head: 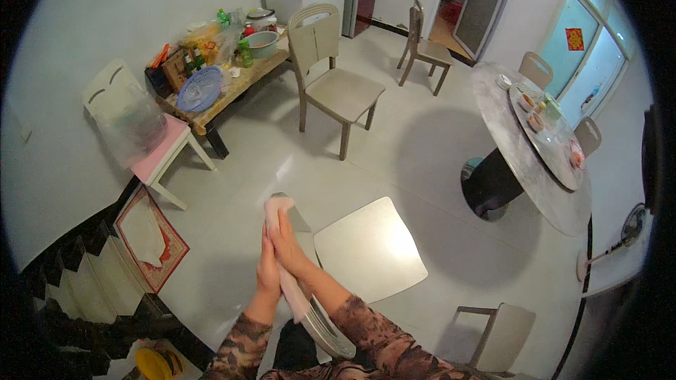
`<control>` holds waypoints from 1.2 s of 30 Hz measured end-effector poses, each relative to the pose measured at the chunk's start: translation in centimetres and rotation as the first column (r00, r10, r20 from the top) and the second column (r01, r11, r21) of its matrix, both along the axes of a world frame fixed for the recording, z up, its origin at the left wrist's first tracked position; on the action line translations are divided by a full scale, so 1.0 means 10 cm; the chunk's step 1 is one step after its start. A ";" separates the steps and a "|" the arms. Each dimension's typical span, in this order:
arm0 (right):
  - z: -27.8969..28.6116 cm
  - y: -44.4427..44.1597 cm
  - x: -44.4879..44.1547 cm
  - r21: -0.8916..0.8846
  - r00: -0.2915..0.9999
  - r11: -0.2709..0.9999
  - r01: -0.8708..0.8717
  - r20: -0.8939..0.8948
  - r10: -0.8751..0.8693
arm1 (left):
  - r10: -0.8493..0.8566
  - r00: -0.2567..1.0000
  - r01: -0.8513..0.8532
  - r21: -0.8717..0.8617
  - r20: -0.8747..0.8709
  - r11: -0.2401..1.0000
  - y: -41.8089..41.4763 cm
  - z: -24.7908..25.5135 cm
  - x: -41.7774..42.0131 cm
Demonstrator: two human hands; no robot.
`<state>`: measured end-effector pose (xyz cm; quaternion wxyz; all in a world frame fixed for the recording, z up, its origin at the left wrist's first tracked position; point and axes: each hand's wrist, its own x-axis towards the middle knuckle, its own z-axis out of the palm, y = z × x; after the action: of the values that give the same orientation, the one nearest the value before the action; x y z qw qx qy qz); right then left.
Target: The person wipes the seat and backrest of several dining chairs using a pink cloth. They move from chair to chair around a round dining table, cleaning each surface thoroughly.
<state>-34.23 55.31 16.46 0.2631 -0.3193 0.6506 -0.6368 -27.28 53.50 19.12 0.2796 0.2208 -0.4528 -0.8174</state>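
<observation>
My left hand (268, 269) and my right hand (288, 248) press from either side on a pale pink cloth (294, 295), which lies over the top edge of a chair's backrest (330, 335). The cloth sticks out beyond my fingertips at the far end. To the right of my hands is the chair's smooth beige seat (369, 250), with a bright reflection on it. My palms face each other with the cloth and the backrest edge between them. The fingers of my left hand are partly hidden behind my right hand.
Another chair (346, 92) stands ahead, beside a low table (237, 84) crowded with bowls and bottles. A round marble-look table (494, 111) is at the right. A white chair with a pink seat (166, 142), a red-bordered mat (177, 258) and descending stairs (97, 279) lie left.
</observation>
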 end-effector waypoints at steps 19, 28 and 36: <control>0.20 1.62 0.78 0.043 0.957 0.957 -0.286 0.056 0.283 | 0.002 0.986 0.026 -0.165 0.168 0.986 1.38 0.00 0.88; 0.32 1.81 0.89 0.124 0.949 0.941 -0.314 0.027 0.313 | 0.064 0.973 -0.028 -0.162 0.221 0.986 1.47 0.06 1.01; 0.24 1.05 0.62 0.095 0.978 0.987 -0.133 -0.150 0.146 | 0.152 0.982 -0.144 -0.071 0.111 0.987 0.81 -0.03 0.54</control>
<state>-28.07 65.84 18.87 0.2684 -0.4019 0.6715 -0.5617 -21.84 61.57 18.83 0.3195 0.2922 -0.4762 -0.7654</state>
